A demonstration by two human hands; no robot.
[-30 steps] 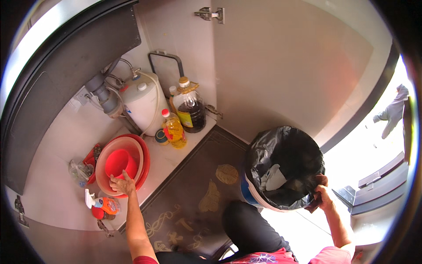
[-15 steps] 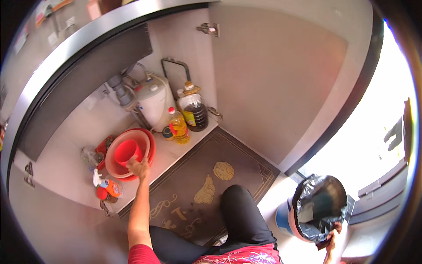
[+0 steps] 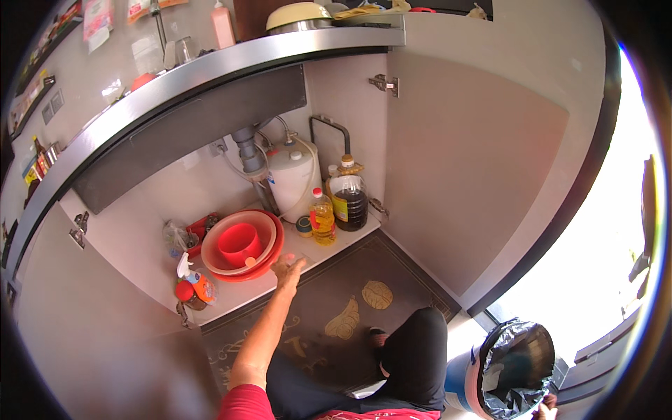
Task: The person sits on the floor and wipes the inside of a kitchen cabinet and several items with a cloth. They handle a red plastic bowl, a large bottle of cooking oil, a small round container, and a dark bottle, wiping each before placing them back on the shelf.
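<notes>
Hovering by the front edge of the white cabinet floor, the person's left hand hangs just beside the wide red plastic basin. Its fingers are loosely spread and appear to hold nothing. Nested in that basin, near the front edge, are a pale pink round plastic basin and a small red plastic tub.

Past the right edge of the dark patterned mat, the blue-and-white round bin, lined with a black plastic bag, leans with its mouth tilted up. The right hand is at its rim, partly cut off, so one cannot tell how far its fingers close or whether they grip.

The step in hand looks like managing the bin on one side with the left hand free. Letting go would call for a steady, upright bin; any grasp of the basins would call for closing the left fingers on a rim without tipping the tub.
</notes>
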